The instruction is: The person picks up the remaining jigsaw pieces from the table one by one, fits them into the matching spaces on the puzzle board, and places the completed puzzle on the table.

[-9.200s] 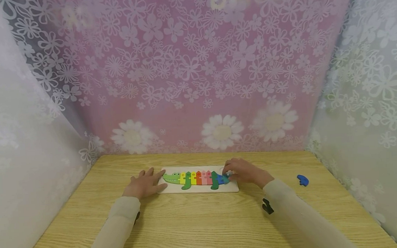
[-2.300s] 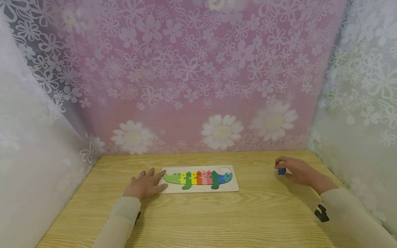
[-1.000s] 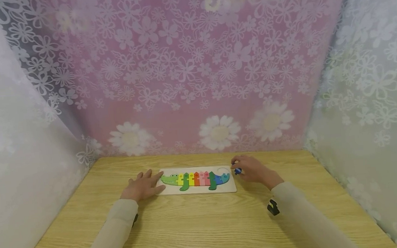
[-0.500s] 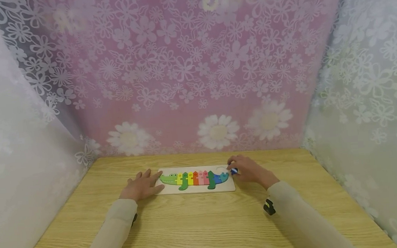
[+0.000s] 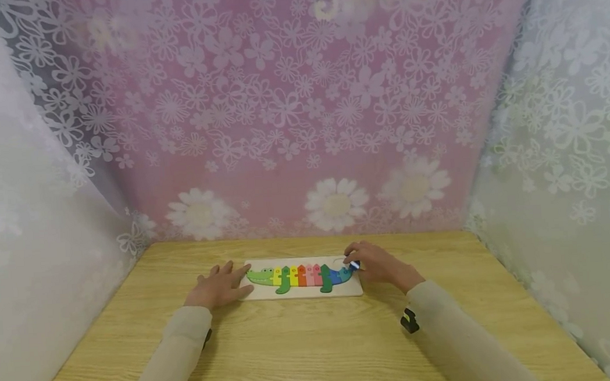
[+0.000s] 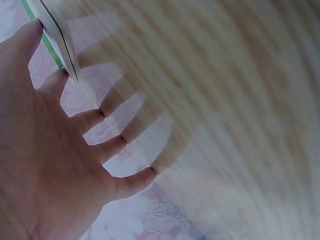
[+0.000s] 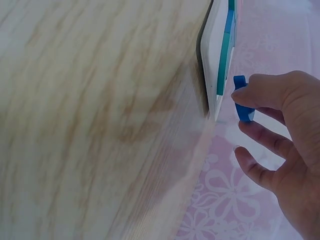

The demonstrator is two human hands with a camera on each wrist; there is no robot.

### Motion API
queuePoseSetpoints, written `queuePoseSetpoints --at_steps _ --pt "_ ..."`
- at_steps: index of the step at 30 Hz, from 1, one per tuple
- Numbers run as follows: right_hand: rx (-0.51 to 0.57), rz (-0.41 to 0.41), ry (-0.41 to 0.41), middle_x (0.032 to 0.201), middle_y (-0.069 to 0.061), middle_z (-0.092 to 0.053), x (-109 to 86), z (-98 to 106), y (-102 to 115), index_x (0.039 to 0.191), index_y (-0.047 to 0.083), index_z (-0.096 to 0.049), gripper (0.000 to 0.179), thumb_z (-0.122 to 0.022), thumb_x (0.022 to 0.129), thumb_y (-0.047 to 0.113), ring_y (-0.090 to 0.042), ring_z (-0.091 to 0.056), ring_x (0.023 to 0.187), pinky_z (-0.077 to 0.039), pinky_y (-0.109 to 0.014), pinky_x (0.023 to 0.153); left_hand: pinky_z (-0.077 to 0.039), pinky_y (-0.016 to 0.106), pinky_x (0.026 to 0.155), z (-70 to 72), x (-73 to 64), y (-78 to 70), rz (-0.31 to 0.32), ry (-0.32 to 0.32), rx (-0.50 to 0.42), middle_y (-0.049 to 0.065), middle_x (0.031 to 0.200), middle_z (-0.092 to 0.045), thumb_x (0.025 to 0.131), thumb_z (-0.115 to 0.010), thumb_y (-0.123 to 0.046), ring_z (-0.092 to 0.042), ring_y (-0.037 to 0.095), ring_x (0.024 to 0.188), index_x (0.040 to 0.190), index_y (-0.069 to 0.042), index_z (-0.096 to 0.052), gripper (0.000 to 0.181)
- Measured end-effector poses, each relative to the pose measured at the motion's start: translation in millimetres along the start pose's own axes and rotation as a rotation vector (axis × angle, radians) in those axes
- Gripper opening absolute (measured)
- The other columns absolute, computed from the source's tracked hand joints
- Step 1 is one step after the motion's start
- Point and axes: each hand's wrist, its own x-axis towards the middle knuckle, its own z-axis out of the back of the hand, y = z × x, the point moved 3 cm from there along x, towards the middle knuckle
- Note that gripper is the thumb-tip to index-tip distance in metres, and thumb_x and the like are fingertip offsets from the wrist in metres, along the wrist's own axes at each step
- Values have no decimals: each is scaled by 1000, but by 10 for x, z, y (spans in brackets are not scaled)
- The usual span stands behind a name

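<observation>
A pale puzzle board (image 5: 306, 293) lies on the table, bearing a crocodile made of colored pieces, from a green head (image 5: 260, 277) at left to blue pieces (image 5: 338, 276) at right. My left hand (image 5: 217, 287) rests at the board's left end with fingers spread; the left wrist view has its thumb and a finger touching the board's edge. Over the right end, my right hand (image 5: 380, 265) pinches a blue puzzle piece (image 7: 243, 102) between thumb and fingers. In the right wrist view that piece is held just apart from the board. A curved outline (image 5: 338, 260) shows near the tail.
The wooden table (image 5: 304, 353) runs back to a pink floral curtain (image 5: 280, 128). Pale floral curtains (image 5: 567, 198) hang at both sides. Black wrist mounts (image 5: 410, 321) sit under the sleeves.
My right hand took up the blue piece from the table at the right and carried it left to the board's tail end. The left hand has stayed at the board.
</observation>
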Motion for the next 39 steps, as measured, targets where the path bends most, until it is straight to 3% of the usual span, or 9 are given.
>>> queuePoseSetpoints --at_steps 12,20,28,39 --pt "6 0 29 130 -17 -69 56 -30 31 118 5 -77 30 -74 90 -4 -35 -65 115 -57 -51 100 -16 90 107 -7 2 -9 -1 -2 18 27 169 -24 101 -44 -70 -20 63 151 165 -27 -28 78" --pt "11 49 -22 126 -19 -70 95 -56 48 118 2 -74 38 -71 85 -17 -36 -66 113 -57 -53 97 -15 90 108 -12 -5 -4 0 -5 9 26 170 -22 102 -44 -68 -19 62 151 165 -28 -28 77" --pt "39 -8 47 132 -17 -68 162 -100 49 120 3 -73 36 -66 90 -17 -36 -64 120 -56 -51 102 -15 90 108 -18 1 -8 11 -3 7 25 169 -23 101 -44 -69 -19 62 151 165 -28 -29 77" --pt "43 -11 40 132 -17 -68 192 -86 81 120 3 -73 37 -58 94 -18 -37 -63 125 -52 -53 107 -15 90 108 -24 6 -1 16 -2 0 25 170 -23 102 -44 -68 -19 62 152 165 -28 -28 76"
